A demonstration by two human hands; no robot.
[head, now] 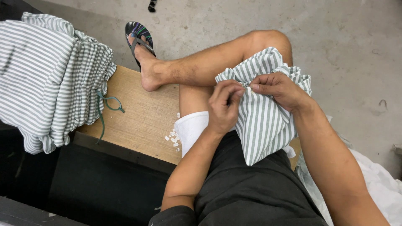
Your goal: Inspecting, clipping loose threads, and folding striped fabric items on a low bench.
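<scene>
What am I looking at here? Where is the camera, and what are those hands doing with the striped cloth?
There is no machine here. The single picture comes from a camera worn on a person's head, looking down at their own lap and hands. The person sits on a wooden bench above a concrete floor, one leg crossed, with a sandal on that foot.

Both hands meet at the top edge of a grey-and-white striped cloth piece resting on the lap. The left hand and the right hand each pinch it with their fingertips, close together. What exactly sits between the fingertips is too small to tell.

On the bench to the left lies a thick stack of the same striped fabric, tied with a green cord. Small white bits are scattered beside the thigh.
</scene>
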